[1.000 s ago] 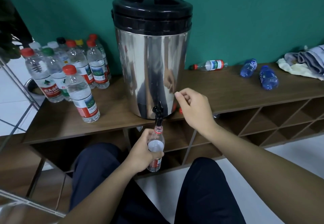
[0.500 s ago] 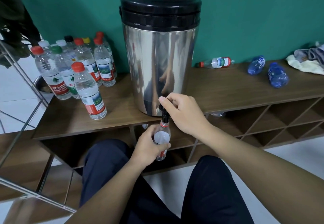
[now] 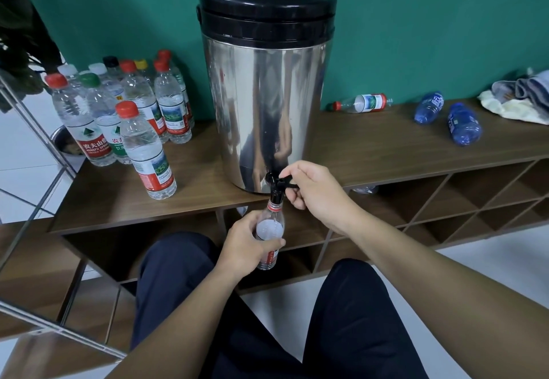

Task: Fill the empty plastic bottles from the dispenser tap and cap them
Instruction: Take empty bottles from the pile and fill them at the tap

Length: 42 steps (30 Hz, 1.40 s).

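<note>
A steel dispenser (image 3: 267, 105) with a black lid stands on the wooden shelf top (image 3: 386, 147). Its black tap (image 3: 274, 185) juts over the front edge. My left hand (image 3: 246, 245) grips an uncapped clear bottle (image 3: 271, 227) with a red neck ring, its mouth right under the tap spout. My right hand (image 3: 315, 191) pinches the tap's lever from the right. Whether water is running I cannot tell.
Several capped full bottles (image 3: 130, 111) stand left of the dispenser. One clear bottle (image 3: 361, 103) and two blue bottles (image 3: 445, 117) lie on their sides to the right, with folded cloths (image 3: 520, 96) at the far right. Open cubbyholes run under the shelf; my knees are below.
My right hand came down from above the shelf onto the tap lever and now pinches it. The left hand keeps the bottle under the spout.
</note>
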Each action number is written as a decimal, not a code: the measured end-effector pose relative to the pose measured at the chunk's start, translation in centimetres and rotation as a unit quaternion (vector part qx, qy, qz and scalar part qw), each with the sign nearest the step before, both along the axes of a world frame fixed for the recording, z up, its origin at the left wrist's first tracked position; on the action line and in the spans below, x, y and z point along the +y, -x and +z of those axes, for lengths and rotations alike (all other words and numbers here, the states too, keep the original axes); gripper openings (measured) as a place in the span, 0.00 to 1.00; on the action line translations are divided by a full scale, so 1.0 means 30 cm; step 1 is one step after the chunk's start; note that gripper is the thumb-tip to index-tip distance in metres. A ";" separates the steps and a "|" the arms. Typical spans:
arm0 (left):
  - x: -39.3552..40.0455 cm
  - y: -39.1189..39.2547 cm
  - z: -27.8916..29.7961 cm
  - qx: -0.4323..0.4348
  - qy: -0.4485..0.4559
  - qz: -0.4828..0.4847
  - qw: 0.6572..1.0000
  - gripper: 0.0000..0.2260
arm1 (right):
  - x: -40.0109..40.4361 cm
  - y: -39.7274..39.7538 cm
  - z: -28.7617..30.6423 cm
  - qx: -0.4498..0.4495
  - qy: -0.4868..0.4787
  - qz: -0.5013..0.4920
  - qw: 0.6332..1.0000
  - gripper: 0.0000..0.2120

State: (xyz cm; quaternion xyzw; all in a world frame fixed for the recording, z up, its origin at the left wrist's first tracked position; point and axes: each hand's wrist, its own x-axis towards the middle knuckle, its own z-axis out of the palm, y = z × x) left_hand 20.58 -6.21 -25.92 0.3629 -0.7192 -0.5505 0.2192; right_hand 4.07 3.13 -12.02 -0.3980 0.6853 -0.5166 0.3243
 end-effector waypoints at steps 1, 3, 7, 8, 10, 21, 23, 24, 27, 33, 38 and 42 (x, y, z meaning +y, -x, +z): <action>0.003 0.000 0.002 0.003 0.001 0.000 1.000 0.32 | 0.002 0.001 -0.005 -0.015 -0.002 0.000 1.000 0.16; 0.007 0.000 0.003 0.004 0.003 -0.001 1.000 0.31 | 0.000 0.002 -0.011 -0.038 0.003 0.001 0.999 0.14; 0.012 -0.003 0.009 0.009 0.007 -0.001 1.000 0.31 | -0.019 -0.020 -0.030 -0.055 0.005 -0.011 0.998 0.11; 0.012 -0.001 0.009 0.012 0.007 -0.001 1.000 0.32 | -0.024 -0.027 -0.036 -0.057 0.008 -0.018 0.998 0.11; 0.015 -0.001 0.009 0.014 0.004 -0.002 1.000 0.31 | -0.032 -0.040 -0.053 -0.076 0.026 -0.028 0.996 0.11; 0.018 0.006 -0.010 0.019 -0.003 -0.005 1.000 0.29 | -0.032 -0.051 -0.066 -0.110 0.063 -0.032 0.991 0.11; 0.019 0.006 -0.009 0.020 -0.003 -0.005 1.000 0.29 | -0.033 -0.053 -0.068 -0.110 0.067 -0.030 0.991 0.11; 0.019 0.007 -0.008 0.021 -0.003 -0.005 1.000 0.29 | -0.033 -0.055 -0.069 -0.109 0.070 -0.030 0.991 0.11; 0.018 0.008 -0.010 0.021 0.001 -0.002 1.000 0.29 | -0.031 -0.056 -0.073 -0.100 0.072 -0.030 0.992 0.11; 0.023 0.012 -0.021 0.029 0.001 0.005 1.000 0.28 | -0.030 -0.058 -0.080 -0.095 0.072 -0.033 0.992 0.11; 0.031 0.010 -0.014 0.035 -0.002 0.004 0.999 0.27 | -0.023 -0.057 -0.080 -0.091 0.073 -0.029 0.993 0.11; 0.038 0.009 -0.005 0.042 -0.006 0.003 0.999 0.27 | -0.018 -0.056 -0.071 -0.084 0.069 -0.027 0.994 0.11</action>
